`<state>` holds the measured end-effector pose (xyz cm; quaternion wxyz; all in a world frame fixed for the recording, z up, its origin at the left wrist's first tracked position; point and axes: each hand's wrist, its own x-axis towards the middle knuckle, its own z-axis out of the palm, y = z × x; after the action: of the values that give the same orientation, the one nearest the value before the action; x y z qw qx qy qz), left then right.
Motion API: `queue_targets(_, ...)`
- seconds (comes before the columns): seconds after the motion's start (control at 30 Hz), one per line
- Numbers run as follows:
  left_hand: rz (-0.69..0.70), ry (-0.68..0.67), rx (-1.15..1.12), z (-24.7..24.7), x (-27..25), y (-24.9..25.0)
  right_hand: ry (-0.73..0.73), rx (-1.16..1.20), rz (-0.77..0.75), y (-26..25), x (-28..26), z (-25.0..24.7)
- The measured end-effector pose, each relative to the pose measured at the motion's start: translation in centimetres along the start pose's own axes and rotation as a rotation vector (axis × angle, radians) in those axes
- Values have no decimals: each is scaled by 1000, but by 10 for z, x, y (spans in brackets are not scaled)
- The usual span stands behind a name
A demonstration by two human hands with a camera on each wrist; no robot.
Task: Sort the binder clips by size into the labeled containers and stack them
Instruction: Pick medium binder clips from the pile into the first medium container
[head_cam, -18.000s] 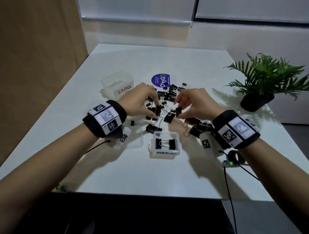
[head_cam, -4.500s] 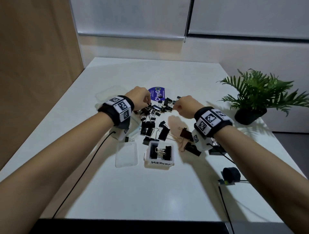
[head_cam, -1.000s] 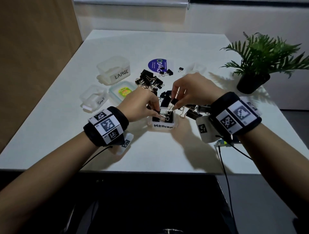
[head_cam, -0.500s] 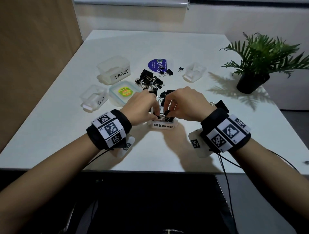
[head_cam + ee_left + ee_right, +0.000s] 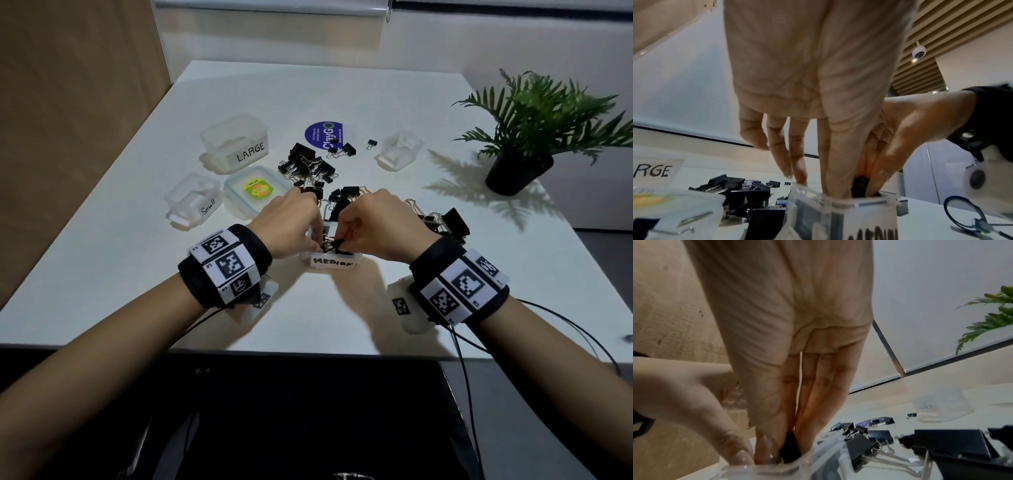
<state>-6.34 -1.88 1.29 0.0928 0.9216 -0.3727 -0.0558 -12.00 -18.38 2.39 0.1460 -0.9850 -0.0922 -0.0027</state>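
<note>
The clear container labelled MEDIUM (image 5: 332, 263) stands near the table's front edge, with black binder clips inside it. Both hands are over it. My right hand (image 5: 356, 236) pinches a black binder clip (image 5: 790, 449) between thumb and fingers and holds it down inside the container's rim (image 5: 777, 470); the clip (image 5: 860, 185) also shows in the left wrist view. My left hand (image 5: 308, 236) points fairly straight down. Its thumb (image 5: 838, 170) reaches in behind the label wall, and two fingertips touch the far rim. Loose clips (image 5: 308, 164) lie piled behind the hands.
At the back left are the LARGE container (image 5: 236, 144), the Small container (image 5: 191, 198) and a lid with a yellow sticker (image 5: 255, 192). Another clear container (image 5: 399, 150) and a potted plant (image 5: 524, 137) stand to the right. More clips (image 5: 445, 219) lie by my right wrist.
Over the last second my right hand came down with the clip into the MEDIUM container. My left hand stayed at the container.
</note>
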Motion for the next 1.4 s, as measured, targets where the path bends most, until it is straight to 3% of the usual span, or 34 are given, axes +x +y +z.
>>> queue_targets(0.33, 9, -52, -22, -4, -4, 3, 42, 191, -47, 7, -3, 12)
queue_targets(0.7, 31, -79, -34, -4, -3, -1, 94, 56, -49, 18, -7, 12)
queue_targets(0.83, 19, -82, -77, -2, 0, -4, 136, 158, -64, 22, -7, 17)
queue_targets(0.9, 11, -85, -90, -1, 0, -5, 139, 97, -68, 22, -8, 21)
queue_targets(1.0, -4, -69, -93, -1, 0, -4, 100, -118, -140, 22, -9, 19)
queue_targets(1.2, -6, -73, -103, -1, 2, -7, 31, -208, -341, 29, -10, 11)
queue_targets(1.4, 42, -86, -148, -16, 1, -12, 80, -94, -348, 37, -10, 3)
